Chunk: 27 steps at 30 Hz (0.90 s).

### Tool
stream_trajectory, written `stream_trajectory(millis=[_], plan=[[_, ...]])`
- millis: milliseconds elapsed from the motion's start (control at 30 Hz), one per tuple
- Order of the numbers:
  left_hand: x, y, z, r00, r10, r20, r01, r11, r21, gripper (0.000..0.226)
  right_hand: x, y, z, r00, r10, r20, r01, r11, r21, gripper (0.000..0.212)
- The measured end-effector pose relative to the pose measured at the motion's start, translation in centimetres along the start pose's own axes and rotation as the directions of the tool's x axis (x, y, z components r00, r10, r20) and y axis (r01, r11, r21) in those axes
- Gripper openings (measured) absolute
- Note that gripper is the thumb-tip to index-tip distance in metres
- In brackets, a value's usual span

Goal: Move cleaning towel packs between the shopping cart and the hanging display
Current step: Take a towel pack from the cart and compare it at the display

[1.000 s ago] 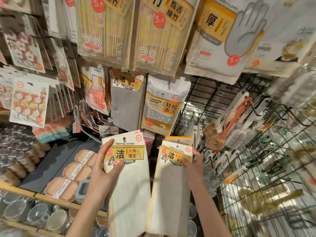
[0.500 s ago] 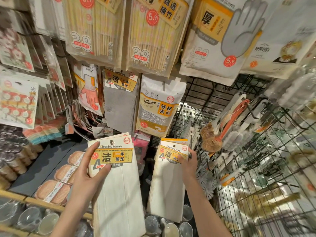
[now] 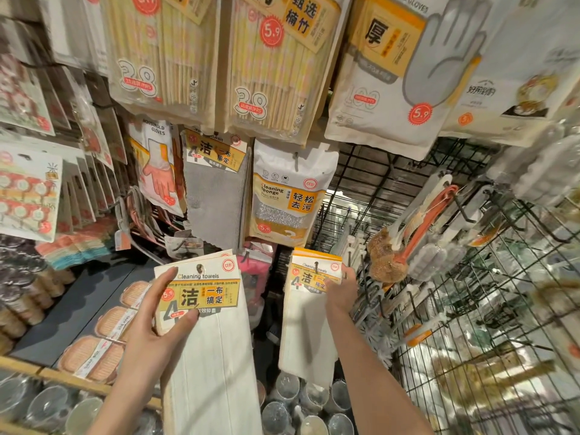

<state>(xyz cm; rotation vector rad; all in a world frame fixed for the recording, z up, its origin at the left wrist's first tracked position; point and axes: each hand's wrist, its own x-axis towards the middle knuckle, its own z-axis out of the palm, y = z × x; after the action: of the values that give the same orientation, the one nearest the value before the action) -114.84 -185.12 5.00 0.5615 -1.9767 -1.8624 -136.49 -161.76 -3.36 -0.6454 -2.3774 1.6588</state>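
Note:
My left hand (image 3: 153, 328) grips a stack of white cleaning towel packs (image 3: 216, 350) by the yellow label, thumb across the front. My right hand (image 3: 340, 288) pinches the right edge of the label on a second white cleaning towel pack (image 3: 306, 334), which is up against the hanging display with a hook tip showing through its hang hole. A grey cleaning towel pack (image 3: 215, 196) hangs on the display above and between them. The shopping cart is out of view.
Cleaning sponge bags (image 3: 287, 196), chopstick packs (image 3: 273, 64) and glove packs (image 3: 392, 73) hang above. A black wire grid (image 3: 489, 309) with brushes (image 3: 392, 255) fills the right. Woven baskets (image 3: 110, 321) and glass cups (image 3: 56, 406) sit on the shelves below left.
Both packs have moved away from me towards the display. The right-hand pack has gone up to the hook at its hang hole, and the left-hand stack has shifted slightly left.

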Motion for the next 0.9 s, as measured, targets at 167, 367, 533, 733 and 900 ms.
stream_trajectory(millis=[167, 367, 533, 733, 900], plan=[[-0.1, 0.0, -0.2, 1.0, -0.018, -0.006, 0.018, 1.0, -0.003, 0.066, 0.5, -0.9, 0.2, 0.997, -0.074, -0.011, 0.073, 0.996, -0.058, 0.039], [-0.1, -0.5, -0.5, 1.0, -0.006, 0.022, 0.006, 1.0, 0.003, 0.065, 0.9, -0.5, -0.3, 0.994, -0.104, 0.013, 0.105, 0.993, -0.048, 0.05], [-0.6, -0.1, -0.4, 0.999, 0.034, 0.027, -0.034, 0.999, 0.0, 0.069, -0.2, -1.0, -1.7, 0.996, -0.068, 0.058, 0.069, 0.998, -0.011, 0.051], [-1.8, 1.2, 0.5, 0.998, 0.045, 0.039, -0.042, 0.996, -0.076, 0.082, -5.6, -3.1, -3.3, 0.951, -0.184, 0.25, 0.135, 0.971, 0.199, 0.037], [-2.6, 1.3, 1.2, 0.998, 0.045, 0.042, -0.04, 0.993, -0.114, 0.074, -11.2, -6.1, -4.2, 0.818, -0.24, 0.524, 0.087, 0.95, 0.3, 0.009]])
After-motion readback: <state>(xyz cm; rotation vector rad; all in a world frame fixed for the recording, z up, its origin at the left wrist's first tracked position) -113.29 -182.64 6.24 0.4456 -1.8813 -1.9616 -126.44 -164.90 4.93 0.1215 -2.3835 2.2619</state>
